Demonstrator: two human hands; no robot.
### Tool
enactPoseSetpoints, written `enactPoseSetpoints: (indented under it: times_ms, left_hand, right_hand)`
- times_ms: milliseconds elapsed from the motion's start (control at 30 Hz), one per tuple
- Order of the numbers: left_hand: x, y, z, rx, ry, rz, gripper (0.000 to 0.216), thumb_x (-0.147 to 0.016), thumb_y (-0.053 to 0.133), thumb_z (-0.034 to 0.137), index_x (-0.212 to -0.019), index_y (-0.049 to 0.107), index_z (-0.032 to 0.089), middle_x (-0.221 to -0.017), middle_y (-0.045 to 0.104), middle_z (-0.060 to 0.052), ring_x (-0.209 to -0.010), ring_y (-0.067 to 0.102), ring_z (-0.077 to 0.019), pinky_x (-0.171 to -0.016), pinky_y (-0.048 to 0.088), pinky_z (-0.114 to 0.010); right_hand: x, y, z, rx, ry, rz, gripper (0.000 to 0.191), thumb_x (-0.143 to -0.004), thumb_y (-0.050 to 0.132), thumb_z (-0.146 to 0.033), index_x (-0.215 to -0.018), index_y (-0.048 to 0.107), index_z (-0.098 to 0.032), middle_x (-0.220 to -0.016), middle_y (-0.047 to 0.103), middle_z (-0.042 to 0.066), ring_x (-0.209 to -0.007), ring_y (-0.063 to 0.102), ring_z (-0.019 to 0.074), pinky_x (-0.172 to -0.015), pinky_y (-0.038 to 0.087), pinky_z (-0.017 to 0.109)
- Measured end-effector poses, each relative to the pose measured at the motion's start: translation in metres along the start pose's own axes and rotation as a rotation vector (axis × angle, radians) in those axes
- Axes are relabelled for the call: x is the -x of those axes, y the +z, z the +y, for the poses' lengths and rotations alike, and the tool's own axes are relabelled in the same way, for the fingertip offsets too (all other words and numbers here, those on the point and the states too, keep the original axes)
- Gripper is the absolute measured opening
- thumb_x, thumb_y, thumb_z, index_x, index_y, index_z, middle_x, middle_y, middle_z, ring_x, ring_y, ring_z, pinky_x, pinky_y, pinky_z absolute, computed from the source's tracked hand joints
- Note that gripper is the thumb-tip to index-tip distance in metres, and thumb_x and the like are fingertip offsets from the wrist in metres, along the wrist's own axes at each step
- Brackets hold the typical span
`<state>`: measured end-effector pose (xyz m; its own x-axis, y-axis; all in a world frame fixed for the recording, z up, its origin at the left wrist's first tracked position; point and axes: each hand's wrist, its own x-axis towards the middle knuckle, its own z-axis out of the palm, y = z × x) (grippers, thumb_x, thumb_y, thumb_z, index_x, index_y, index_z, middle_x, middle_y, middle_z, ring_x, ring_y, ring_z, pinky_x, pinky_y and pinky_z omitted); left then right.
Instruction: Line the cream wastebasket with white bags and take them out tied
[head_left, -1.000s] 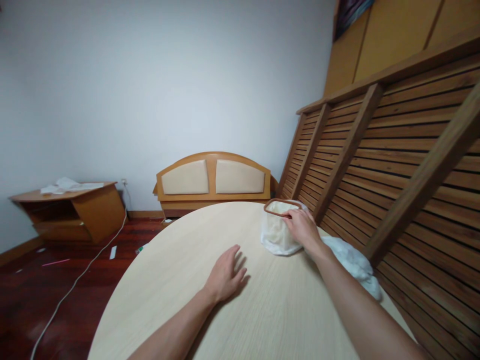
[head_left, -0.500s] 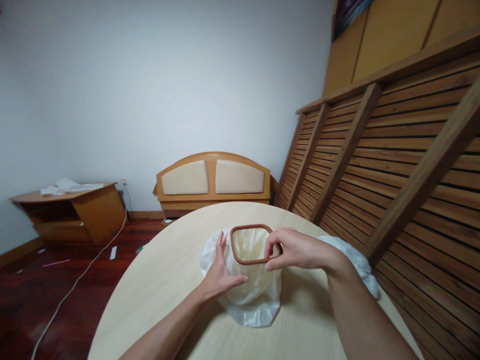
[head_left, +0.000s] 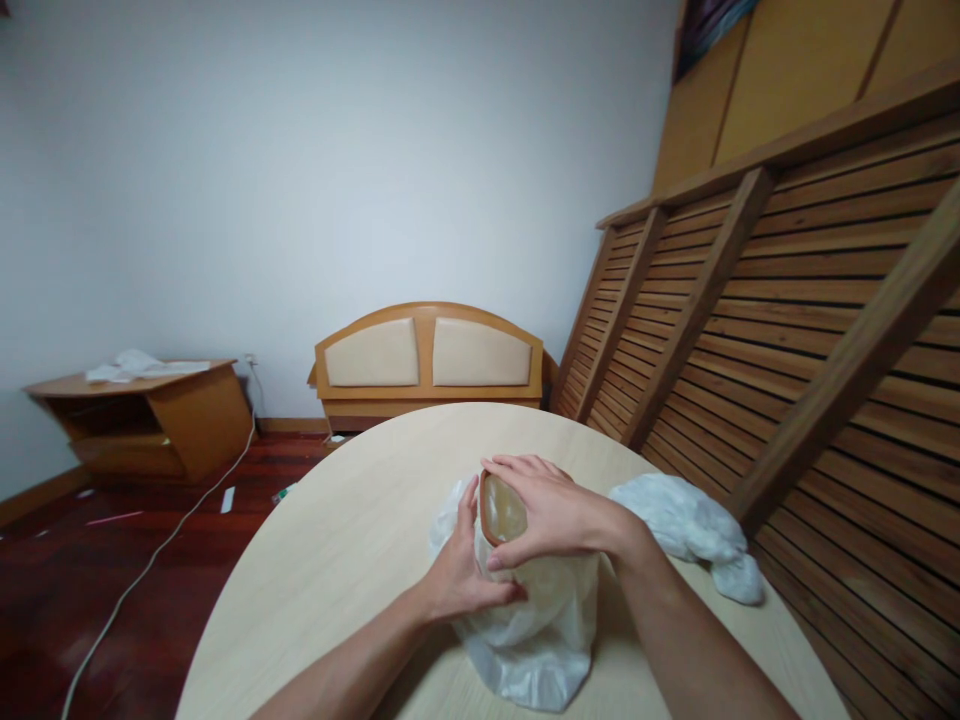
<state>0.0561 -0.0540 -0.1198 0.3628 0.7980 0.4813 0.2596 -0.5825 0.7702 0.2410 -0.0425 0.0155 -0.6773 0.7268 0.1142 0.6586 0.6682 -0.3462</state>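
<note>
A small trash bin with a brown rim point(head_left: 489, 522) stands on the round table, a translucent white plastic bag point(head_left: 536, 640) draped down its outside. My left hand point(head_left: 469, 570) cups the bin's left side through the bag, fingers up along the side and thumb across the front. Across the opening lies my right hand point(head_left: 544, 510), fingers over the far rim and thumb at the near rim. It hides the right part of the rim. The pale inside of the bin shows between my hands.
A crumpled white plastic bag point(head_left: 686, 525) lies at the right of the round table point(head_left: 337, 540). Beyond are a headboard point(head_left: 427, 350) and a leaning slatted wood frame point(head_left: 750, 330). A low cabinet point(head_left: 195, 420) and a cable point(head_left: 150, 565) are at the left.
The bin and its bag have shifted right and nearer to me. My right hand has gone from the rim's right corner to spanning the opening; my left hand has moved right along with the bin.
</note>
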Motion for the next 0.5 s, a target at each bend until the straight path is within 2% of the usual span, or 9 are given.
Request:
enactPoseSetpoints:
  times_ms: [133,333,500]
  left_hand:
    - [-0.001,0.002,0.006,0.073,-0.021,0.032,0.141,-0.06,0.087,0.054,-0.158,-0.009,0.02,-0.163,0.019,-0.019,-0.15,0.026,-0.0408,-0.125,0.022,-0.058]
    - [-0.002,0.006,0.013,0.087,0.004,0.06,0.128,-0.061,0.086,0.046,-0.157,0.005,0.022,-0.153,0.038,-0.016,-0.142,0.039,-0.0385,-0.121,0.033,-0.057]
    - [-0.002,0.007,0.014,0.041,-0.003,0.09,0.126,-0.059,0.087,0.038,-0.156,0.008,0.021,-0.149,0.042,-0.016,-0.139,0.042,-0.0381,-0.12,0.033,-0.058]
  right_hand:
    - [-0.002,0.002,-0.001,-0.021,-0.07,0.045,0.103,-0.064,0.08,-0.062,-0.153,0.041,-0.027,-0.148,0.049,0.013,-0.136,0.042,0.0359,-0.113,0.034,0.054]
    - [-0.003,0.0,-0.001,-0.074,-0.146,0.042,0.09,-0.066,0.082,-0.052,-0.146,0.048,-0.028,-0.141,0.052,0.01,-0.132,0.046,0.0322,-0.111,0.037,0.05]
    - [-0.001,-0.002,-0.001,-0.089,-0.164,0.056,0.087,-0.066,0.082,-0.051,-0.143,0.05,-0.027,-0.141,0.052,0.01,-0.131,0.046,0.0314,-0.111,0.037,0.049]
